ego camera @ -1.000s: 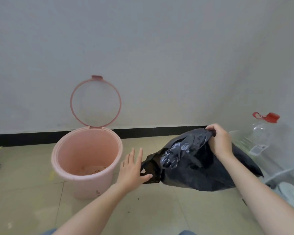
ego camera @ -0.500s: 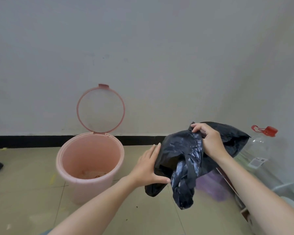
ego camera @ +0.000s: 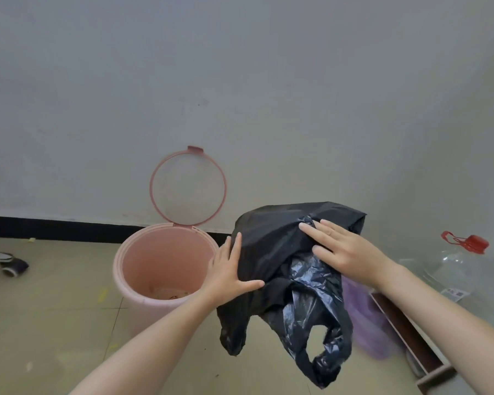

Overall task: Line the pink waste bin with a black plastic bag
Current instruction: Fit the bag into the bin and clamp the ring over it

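The pink waste bin (ego camera: 143,280) stands on the floor against the wall, its ring-shaped lid (ego camera: 188,186) tipped up and open. Some scraps lie at its bottom. The black plastic bag (ego camera: 271,246) hangs crumpled in the air just right of the bin, its handles dangling low. My left hand (ego camera: 228,273) holds the bag's left side, thumb under a fold. My right hand (ego camera: 344,249) grips the bag's upper right part with fingers pressed into the plastic.
A clear plastic jug with a red cap (ego camera: 465,263) stands at the right by the wall. A purple bag (ego camera: 365,323) and a low shelf edge (ego camera: 411,340) lie behind the black bag. A chair castor (ego camera: 13,265) sits at far left.
Both hands have raised the bag and spread it wider, and it now sits closer to the bin. The handles have dropped lower. The view has tilted up slightly.
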The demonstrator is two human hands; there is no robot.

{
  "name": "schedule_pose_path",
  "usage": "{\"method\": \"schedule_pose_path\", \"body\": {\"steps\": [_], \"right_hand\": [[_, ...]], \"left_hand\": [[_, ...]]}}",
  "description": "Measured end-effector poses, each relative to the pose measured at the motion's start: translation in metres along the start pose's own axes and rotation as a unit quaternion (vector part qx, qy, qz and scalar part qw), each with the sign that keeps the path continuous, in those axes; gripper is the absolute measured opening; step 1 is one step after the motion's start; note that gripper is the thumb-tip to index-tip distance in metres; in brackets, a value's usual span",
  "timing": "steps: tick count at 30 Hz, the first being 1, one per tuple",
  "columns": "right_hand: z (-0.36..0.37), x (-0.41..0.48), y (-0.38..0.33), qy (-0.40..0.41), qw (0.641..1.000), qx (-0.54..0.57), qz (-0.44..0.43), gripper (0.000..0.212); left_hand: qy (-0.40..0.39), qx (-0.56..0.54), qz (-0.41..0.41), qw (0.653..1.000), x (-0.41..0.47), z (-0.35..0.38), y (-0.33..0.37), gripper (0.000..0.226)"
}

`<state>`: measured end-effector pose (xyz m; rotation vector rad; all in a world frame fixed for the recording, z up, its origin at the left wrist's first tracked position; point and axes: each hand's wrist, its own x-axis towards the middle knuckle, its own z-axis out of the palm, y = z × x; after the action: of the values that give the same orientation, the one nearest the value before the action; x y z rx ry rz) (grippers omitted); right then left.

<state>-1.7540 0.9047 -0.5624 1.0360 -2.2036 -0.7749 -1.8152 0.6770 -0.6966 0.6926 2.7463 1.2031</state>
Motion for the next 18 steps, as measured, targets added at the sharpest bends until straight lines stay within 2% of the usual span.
{"method": "schedule_pose_path", "body": {"steps": [2,6,9,11,14,18], "right_hand": [[-0.005,0.005,0.007,0.023,0.999,-0.012,0.021,0.045],[-0.003,0.017,0.011,0.087,0.996,-0.001,0.023,0.033],[0.0,0.027,0.009,0.111,0.993,0.001,0.026,0.029],[0.0,0.03,0.009,0.121,0.992,-0.004,0.029,0.028],[0.006,0.038,0.009,0.134,0.991,0.003,0.015,0.028],[0.014,0.082,-0.001,0.138,0.989,0.017,-0.044,0.031]], "left_hand": [[0.016,-0.006,0.009,1.0,-0.001,-0.002,-0.002,0.098],[0.076,-0.046,-0.009,0.996,-0.002,-0.01,0.006,0.065],[0.163,-0.035,-0.04,0.985,0.001,-0.019,0.007,0.081],[0.175,0.0,-0.039,0.984,0.001,-0.026,0.004,0.093],[0.186,0.017,-0.031,0.982,-0.003,-0.04,-0.002,0.094],[0.194,-0.025,-0.033,0.98,-0.011,-0.059,-0.016,0.091]]}}
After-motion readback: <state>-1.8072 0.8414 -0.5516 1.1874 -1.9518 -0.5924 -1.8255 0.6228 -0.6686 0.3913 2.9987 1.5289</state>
